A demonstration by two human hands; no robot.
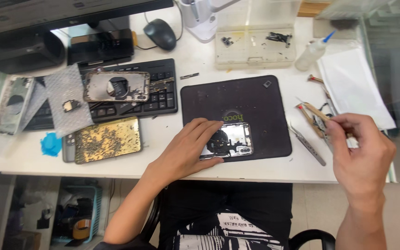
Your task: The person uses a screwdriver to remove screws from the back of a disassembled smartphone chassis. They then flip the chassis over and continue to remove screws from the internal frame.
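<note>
The left hand is pressing flat, fingers spread, on an opened phone housing lying crosswise on a dark mat. The right hand, well to its right, is pinching a thin tool among others.

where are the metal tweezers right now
In the head view the metal tweezers lie on the white table just off the right edge of the dark mat, between the mat and the right hand.

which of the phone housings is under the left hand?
The silver housing on the dark mat; the left hand rests on it. The others lie apart to the left: one on the keyboard, a gold one below it, one at the table's left edge.
</note>
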